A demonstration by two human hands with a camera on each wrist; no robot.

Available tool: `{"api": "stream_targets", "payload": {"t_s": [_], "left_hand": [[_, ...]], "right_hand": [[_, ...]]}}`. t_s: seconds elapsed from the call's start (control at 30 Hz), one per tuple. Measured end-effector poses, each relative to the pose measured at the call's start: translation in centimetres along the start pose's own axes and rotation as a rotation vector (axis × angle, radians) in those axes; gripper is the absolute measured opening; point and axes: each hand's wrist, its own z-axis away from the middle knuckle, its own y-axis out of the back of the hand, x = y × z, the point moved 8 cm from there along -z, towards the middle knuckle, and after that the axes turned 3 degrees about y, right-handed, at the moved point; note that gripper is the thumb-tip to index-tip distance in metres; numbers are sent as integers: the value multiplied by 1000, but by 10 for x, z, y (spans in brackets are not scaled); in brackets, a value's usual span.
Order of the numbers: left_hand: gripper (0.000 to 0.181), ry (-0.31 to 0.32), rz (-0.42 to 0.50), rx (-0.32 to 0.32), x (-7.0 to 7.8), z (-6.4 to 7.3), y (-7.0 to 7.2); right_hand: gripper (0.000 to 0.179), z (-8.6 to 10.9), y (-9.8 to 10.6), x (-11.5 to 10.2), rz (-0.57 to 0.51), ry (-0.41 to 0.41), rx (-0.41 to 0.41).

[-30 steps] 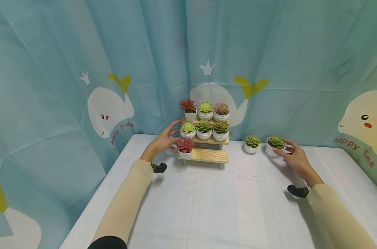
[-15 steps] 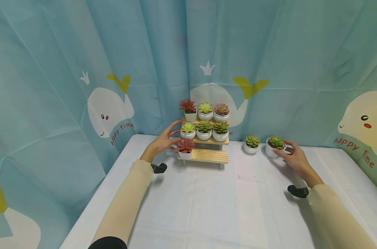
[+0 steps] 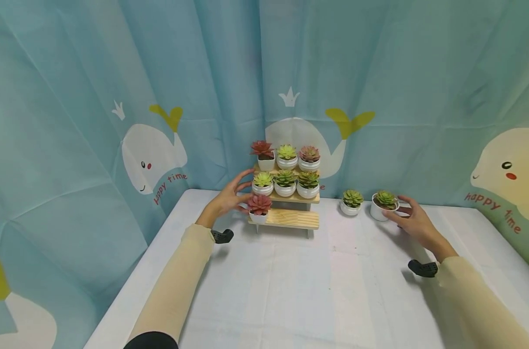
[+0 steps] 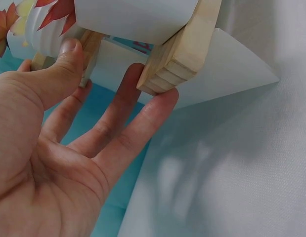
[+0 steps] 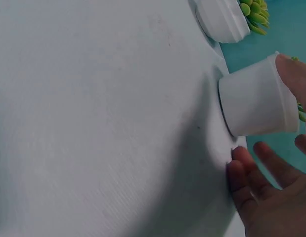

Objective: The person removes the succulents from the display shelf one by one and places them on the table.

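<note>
My left hand (image 3: 227, 199) reaches to the left end of a three-tier wooden plant stand (image 3: 295, 218). In the left wrist view its extended fingertips touch the board ends, with the thumb beside a white pot. A dark red succulent (image 3: 259, 206) in a white pot sits at the left of the lowest tier. My right hand (image 3: 414, 224) is spread beside a green succulent (image 3: 385, 202) in a white pot (image 5: 256, 101) on the table. Its thumb lies at the pot's rim; the other fingers are apart from the pot.
Another potted green succulent (image 3: 351, 201) stands left of the right hand's pot. The middle tier bears green succulents (image 3: 285, 182); the top tier bears a red succulent (image 3: 263, 154), a lime one (image 3: 287, 156) and a pink one (image 3: 309, 157). A blue whale-print curtain (image 3: 229, 97) hangs behind.
The right hand has shifted slightly to the right, its fingers a little looser about the pot. The left hand stays at the stand, and the plants keep their places.
</note>
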Motion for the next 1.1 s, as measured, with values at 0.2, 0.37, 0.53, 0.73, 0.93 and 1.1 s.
{"api": "stream_targets", "payload": {"t_s": [0.2, 0.37, 0.53, 0.73, 0.93, 1.1], "left_hand": [[79, 1, 1, -8, -2, 1, -1], [78, 7, 2, -7, -2, 2, -1], [79, -2, 6, -17, -2, 1, -1], [79, -13, 10, -17, 0, 0, -1], [79, -15, 17, -17, 0, 0, -1], [79, -15, 16, -19, 0, -1, -1]], "right_hand": [[107, 7, 3, -6, 72, 47, -71], [107, 15, 7, -17, 157, 84, -112], [109, 22, 14, -25, 210, 83, -112], [109, 28, 19, -32, 232, 96, -113], [106, 32, 22, -38, 257, 138, -104], [103, 34, 22, -42, 278, 166, -88]]}}
